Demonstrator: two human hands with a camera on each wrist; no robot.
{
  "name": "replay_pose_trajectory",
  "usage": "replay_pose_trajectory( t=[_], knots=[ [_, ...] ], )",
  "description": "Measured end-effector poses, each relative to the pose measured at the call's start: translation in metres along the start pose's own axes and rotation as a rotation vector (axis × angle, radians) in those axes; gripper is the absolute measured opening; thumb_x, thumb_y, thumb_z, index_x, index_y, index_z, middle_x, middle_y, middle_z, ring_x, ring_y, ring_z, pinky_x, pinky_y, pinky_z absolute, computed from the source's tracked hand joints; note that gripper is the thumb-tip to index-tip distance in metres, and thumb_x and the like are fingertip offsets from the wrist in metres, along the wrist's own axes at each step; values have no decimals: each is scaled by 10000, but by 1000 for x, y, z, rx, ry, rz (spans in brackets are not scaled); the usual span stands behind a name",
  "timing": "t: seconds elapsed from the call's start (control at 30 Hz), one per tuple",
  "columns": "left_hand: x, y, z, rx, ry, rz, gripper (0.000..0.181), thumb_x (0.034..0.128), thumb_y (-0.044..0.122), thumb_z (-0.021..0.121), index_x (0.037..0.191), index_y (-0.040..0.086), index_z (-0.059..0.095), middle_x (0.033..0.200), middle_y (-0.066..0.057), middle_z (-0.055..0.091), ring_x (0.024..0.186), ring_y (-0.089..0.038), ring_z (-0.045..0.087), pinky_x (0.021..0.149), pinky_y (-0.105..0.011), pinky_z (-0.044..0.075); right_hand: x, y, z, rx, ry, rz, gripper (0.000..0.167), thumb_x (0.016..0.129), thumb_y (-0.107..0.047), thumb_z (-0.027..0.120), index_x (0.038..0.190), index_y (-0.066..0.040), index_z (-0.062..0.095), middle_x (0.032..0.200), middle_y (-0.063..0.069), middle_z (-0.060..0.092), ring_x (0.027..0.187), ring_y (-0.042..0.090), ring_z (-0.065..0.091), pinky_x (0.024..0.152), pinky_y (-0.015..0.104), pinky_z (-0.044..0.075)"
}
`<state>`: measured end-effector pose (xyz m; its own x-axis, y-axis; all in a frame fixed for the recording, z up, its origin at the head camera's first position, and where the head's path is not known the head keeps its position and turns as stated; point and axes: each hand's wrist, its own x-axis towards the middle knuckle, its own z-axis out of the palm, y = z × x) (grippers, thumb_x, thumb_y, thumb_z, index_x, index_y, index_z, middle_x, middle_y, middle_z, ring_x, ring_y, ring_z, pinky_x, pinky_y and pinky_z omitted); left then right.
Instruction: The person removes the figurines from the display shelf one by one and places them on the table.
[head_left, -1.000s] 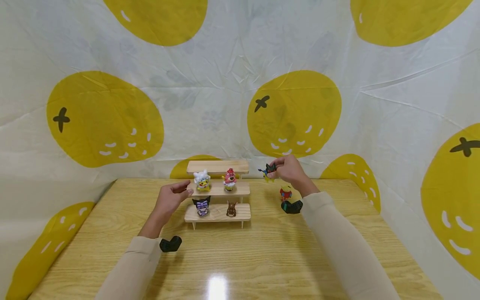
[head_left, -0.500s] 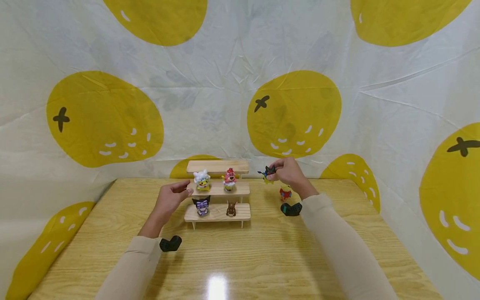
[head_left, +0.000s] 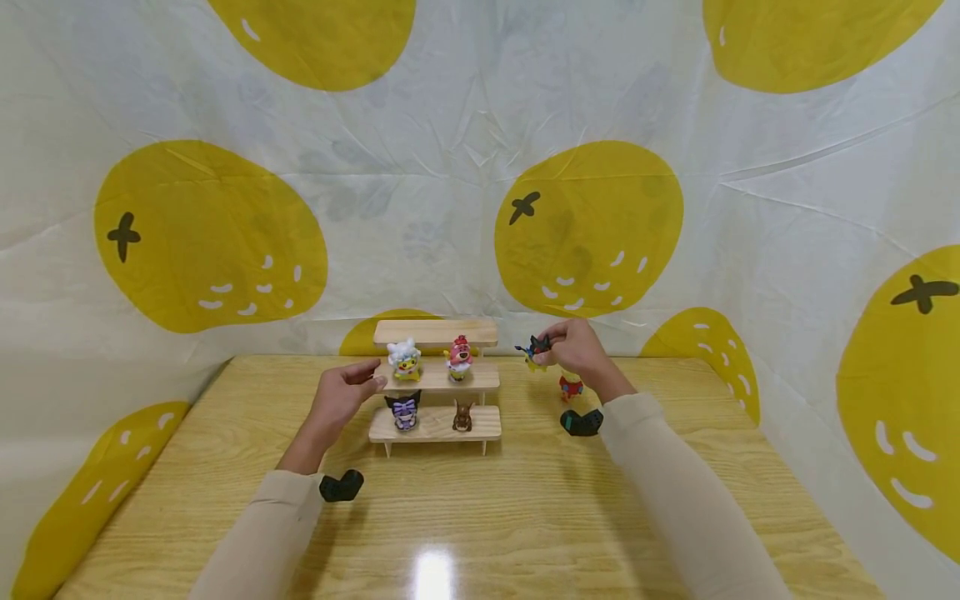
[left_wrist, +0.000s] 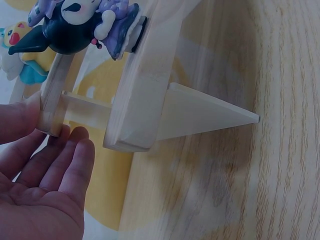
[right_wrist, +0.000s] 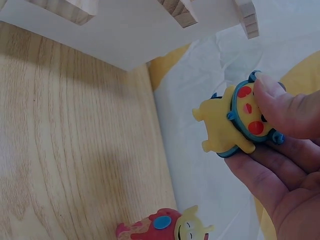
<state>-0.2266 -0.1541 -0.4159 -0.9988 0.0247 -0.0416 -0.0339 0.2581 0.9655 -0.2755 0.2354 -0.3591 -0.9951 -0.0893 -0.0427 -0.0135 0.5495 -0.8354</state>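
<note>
Right of centre in the head view, the yellow figurine with a dark hood is up off the counter, beside the wooden stand. The right hand pinches it, thumb over the hooded head, fingers beneath. It looks light and stiff, probably smooth moulded plastic that could slip if held too loosely. The hood and broad head seem the best place to hold; the thin blue part jutting out at its left in the head view looks likelier to bend or snap. The left hand pinches the end of the stand's middle tier between thumb and fingers. Compared with a second ago, the right hand and its figurine sit slightly lower in the frame, covering more of the red-clothed figurine; the left hand and the stand look unchanged.
</note>
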Motion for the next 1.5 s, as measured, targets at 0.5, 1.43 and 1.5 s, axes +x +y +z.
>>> replay_pose_trajectory(
  t=[0.5, 1.43, 1.5],
  knots=[
    [0, 3, 0, -8, 3, -13, 533, 1038, 194, 663, 1529, 43, 519, 1555, -215, 529, 1457, -339, 507, 1185, -428, 477, -4, 3, 4, -16, -4, 22, 301, 910, -45, 791, 1205, -10, 739, 1185, 205, 750, 968, 264, 601, 745, 340, 479],
    [0, 1, 0, -10, -3, -1, 529, 1040, 161, 653, 1529, 19, 510, 1570, -214, 511, 1484, -343, 476, 1149, -343, 510, -4, 19, 10, 19, -10, 14, 280, 889, -33, 806, 1159, 6, 746, 1079, 166, 771, 927, 230, 660, 904, 409, 597],
    [0, 0, 0, -12, -4, -1, 528, 1041, 152, 650, 1529, 12, 507, 1577, -214, 504, 1492, -344, 464, 1141, -326, 516, -4, 20, 10, 13, -9, 10, 279, 884, -35, 809, 1152, 8, 747, 1063, 163, 771, 899, 228, 633, 860, 382, 586]
  ],
)
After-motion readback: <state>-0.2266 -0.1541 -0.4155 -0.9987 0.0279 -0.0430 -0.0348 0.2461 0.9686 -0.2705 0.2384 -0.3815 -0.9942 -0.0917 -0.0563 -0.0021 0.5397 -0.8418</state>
